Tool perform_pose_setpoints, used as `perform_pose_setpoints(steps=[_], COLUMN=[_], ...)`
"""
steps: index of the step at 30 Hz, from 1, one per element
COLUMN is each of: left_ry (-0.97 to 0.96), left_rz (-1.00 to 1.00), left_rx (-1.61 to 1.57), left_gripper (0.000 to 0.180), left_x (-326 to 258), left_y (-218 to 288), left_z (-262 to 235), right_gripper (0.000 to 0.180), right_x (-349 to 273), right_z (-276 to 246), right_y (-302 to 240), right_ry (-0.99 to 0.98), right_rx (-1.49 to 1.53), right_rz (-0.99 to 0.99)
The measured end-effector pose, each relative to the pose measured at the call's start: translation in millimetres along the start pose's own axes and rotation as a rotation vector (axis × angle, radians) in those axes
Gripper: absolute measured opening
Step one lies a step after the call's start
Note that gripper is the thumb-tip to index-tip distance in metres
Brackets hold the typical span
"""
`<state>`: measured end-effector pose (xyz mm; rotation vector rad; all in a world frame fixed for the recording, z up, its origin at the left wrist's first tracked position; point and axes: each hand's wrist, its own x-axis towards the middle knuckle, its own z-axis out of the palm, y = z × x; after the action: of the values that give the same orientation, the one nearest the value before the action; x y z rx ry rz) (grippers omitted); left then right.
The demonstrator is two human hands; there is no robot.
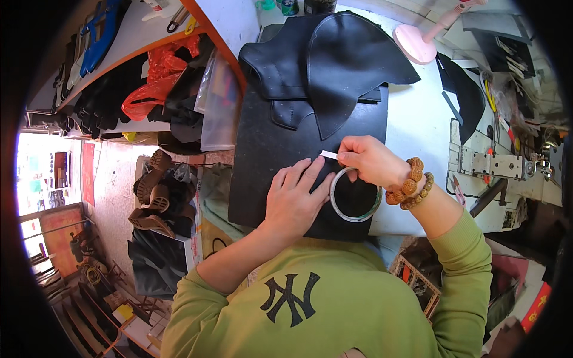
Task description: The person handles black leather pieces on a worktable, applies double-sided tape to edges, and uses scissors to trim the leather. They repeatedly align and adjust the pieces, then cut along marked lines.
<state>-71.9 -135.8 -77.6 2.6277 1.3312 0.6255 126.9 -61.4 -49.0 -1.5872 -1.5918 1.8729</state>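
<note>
Right hand (pixel 369 160) fingers pinch a thin, light, sticky tape (pixel 356 201) end; left hand (pixel 293 200) fingers, spread flat, pin soft black leather (pixel 268 143) beneath.

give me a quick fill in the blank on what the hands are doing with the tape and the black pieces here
1. The right hand pulls a white strip from a roll of ____.
2. The left hand lies flat on a ____ mat.
3. The right wrist wears a bracelet of brown ____.
4. The lamp at the table's far side is ____.

Missing words: tape; black; beads; pink
</note>
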Motion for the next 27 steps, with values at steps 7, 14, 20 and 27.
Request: perform_pose_setpoints(steps=[7, 14, 20, 27], left_ry=[-0.021, -0.051, -0.176, -0.144], left_rz=[-0.106, 0.163, -0.053, -0.289], left_rx=[-0.043, 0.066, 0.103, 0.094], left_gripper=[0.053, 0.059, 0.08, 0.102], left_x=[-2.1, 3.3, 5.9, -0.3], left_y=[0.2, -7.8, -16.4, -13.3], left_z=[-4.6, -2.3, -8.6, -5.0], right_gripper=[0.017, 0.019, 0.015, 0.014], right_x=[5.1, 6.2, -1.4, 1.7], right_z=[-1.0, -3.3, -1.7, -4.1], right_y=[-5.4, -2.7, 4.0, 2.5], right_ry=[0.015, 0.026, 0.018, -0.038], right_rx=[-0.07, -0.006, 0.175, 0.034], right_rz=[0.075, 0.084, 0.048, 0.041])
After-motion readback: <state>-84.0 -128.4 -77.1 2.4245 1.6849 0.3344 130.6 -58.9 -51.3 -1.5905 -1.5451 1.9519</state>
